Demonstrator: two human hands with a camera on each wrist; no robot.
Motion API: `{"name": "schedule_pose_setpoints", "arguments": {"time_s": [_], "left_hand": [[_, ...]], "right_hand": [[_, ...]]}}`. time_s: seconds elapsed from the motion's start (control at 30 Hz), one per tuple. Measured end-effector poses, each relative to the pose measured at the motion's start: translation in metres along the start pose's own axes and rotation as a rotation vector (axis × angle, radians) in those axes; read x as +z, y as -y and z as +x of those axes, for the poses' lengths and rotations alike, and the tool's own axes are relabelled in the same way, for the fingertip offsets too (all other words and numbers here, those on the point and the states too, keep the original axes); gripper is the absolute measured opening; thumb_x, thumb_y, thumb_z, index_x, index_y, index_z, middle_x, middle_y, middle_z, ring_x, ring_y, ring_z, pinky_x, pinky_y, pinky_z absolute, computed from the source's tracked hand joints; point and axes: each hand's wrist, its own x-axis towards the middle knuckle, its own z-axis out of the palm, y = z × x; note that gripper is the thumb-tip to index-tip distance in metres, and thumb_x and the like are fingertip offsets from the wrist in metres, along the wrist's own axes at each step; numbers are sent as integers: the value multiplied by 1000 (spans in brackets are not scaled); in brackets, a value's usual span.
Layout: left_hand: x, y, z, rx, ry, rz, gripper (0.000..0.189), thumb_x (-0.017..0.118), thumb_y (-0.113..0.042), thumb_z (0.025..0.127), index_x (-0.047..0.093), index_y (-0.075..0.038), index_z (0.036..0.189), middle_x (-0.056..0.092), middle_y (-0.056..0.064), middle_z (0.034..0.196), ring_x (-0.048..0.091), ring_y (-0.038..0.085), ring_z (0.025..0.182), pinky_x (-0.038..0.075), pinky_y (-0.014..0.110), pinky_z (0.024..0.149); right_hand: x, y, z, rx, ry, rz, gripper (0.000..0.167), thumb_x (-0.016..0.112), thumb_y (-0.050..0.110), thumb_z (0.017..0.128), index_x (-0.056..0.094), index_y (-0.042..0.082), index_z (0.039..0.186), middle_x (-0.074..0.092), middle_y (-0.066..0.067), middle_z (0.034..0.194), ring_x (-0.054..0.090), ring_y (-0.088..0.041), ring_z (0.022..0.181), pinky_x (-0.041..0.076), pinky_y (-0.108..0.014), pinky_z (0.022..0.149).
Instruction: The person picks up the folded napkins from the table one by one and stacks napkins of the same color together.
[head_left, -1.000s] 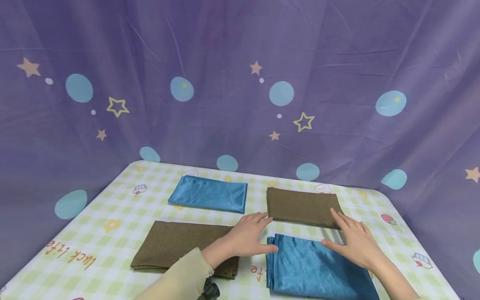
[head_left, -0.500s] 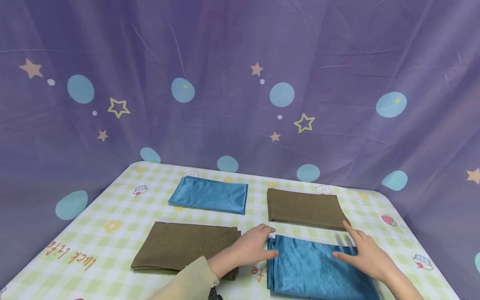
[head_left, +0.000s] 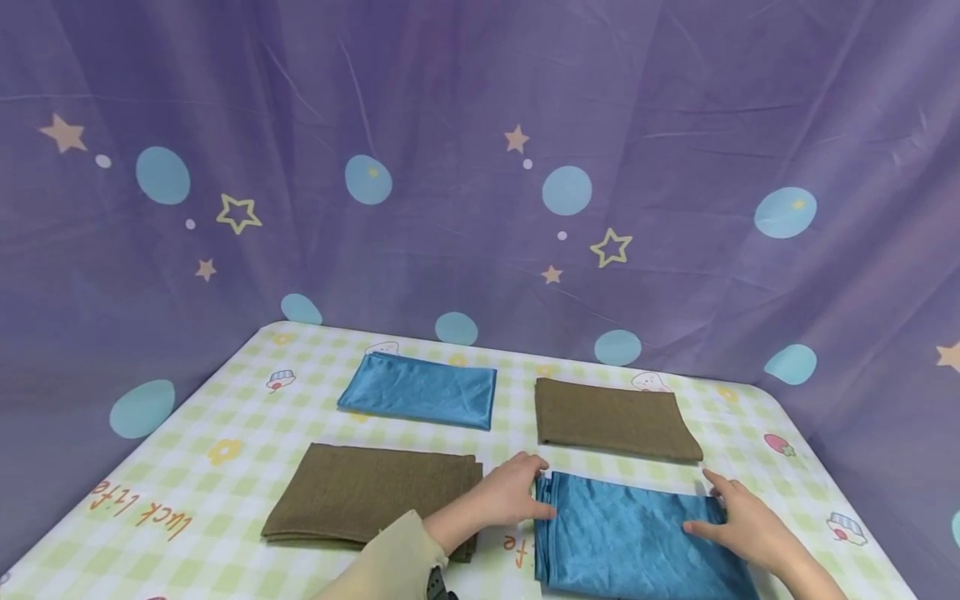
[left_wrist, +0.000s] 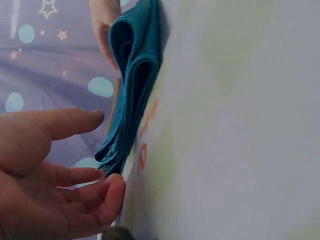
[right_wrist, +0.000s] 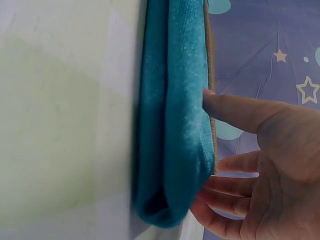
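Observation:
A folded shiny blue cloth (head_left: 630, 533) lies at the near right of the table, its layered left edge facing my left hand. In the head view my left hand (head_left: 504, 493) is at that edge, fingers by the far left corner. The left wrist view shows the left thumb (left_wrist: 75, 122) spread apart from the other fingers, with the blue folds (left_wrist: 132, 75) beyond them. At the cloth's right end is my right hand (head_left: 750, 521). Its thumb (right_wrist: 235, 107) reaches the cloth's upper face in the right wrist view, and its other fingers lie by the far right corner, loosely bent.
A folded brown cloth (head_left: 375, 492) lies at the near left, partly behind my left forearm. Behind it is another folded blue cloth (head_left: 420, 390). A second brown cloth (head_left: 611, 419) sits at the back right. The checked tablecloth (head_left: 225, 492) meets a purple curtain (head_left: 465, 100).
Both hands have come down and nearer to the close blue cloth. The right hand has moved right, off the back brown cloth's corner, to the blue cloth's right end. The cloths have stayed put.

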Motion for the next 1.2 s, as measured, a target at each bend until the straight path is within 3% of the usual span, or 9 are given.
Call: {"name": "schedule_pose_setpoints", "arguments": {"time_s": [0.3,0.57,0.9,1.2], "left_hand": [[4,-1,3,-8,11,18,60,76,-32,71,55,-3,119,45,4,100,50,11,79,45,23,70],[4,-4,5,-26,4,29,58,79,-28,69,56,-5,116,40,3,96,45,11,76,43,22,68],[5,-5,6,-50,-5,25,48,80,-25,67,58,-9,106,39,1,95,45,10,72,42,21,64],[5,-1,15,-35,-10,-28,31,75,-30,74,58,-10,91,46,-2,85,44,10,70,41,22,65]], "right_hand": [[3,-6,4,45,27,3,89,74,48,67,44,-15,122,55,-14,94,56,-29,86,46,-48,74],[0,-14,5,88,27,125,63,76,40,69,58,-7,107,58,-6,89,53,-19,79,46,-39,69],[4,-26,5,121,24,290,45,75,30,73,54,-3,97,55,-4,86,48,-14,74,41,-27,63],[2,-27,7,110,76,359,42,72,26,77,56,-5,100,58,-3,83,50,-14,75,43,-28,64]]}}
